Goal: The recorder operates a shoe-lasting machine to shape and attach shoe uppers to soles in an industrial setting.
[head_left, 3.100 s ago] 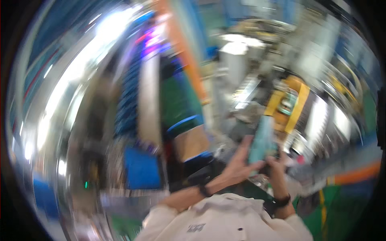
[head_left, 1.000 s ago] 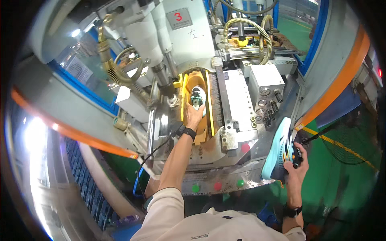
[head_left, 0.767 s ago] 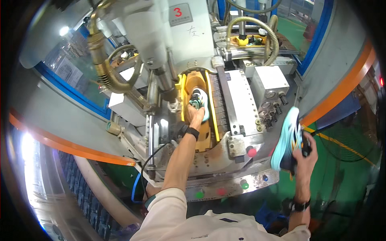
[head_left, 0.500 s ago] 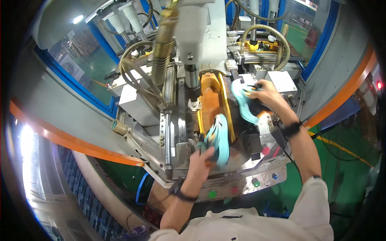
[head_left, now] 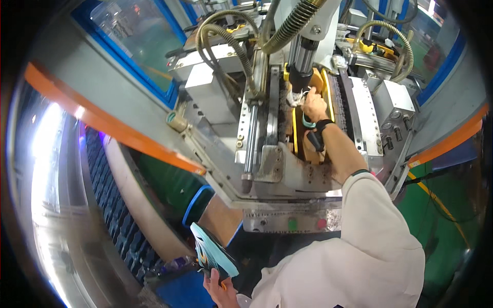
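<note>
Right hand in the machine's yellow cradle, left hand holding a sole low and near
The right hand [head_left: 314, 105], arm stretched far, closes on a teal piece [head_left: 307, 122] in the yellow cradle [head_left: 321, 84]; the left hand [head_left: 222, 288] grips a teal shoe sole [head_left: 213, 252] by the lower edge

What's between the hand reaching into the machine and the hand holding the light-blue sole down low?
In the head view, between the right hand and the left hand with its light-blue sole lies the machine's grey front plate with green and red buttons.
</note>
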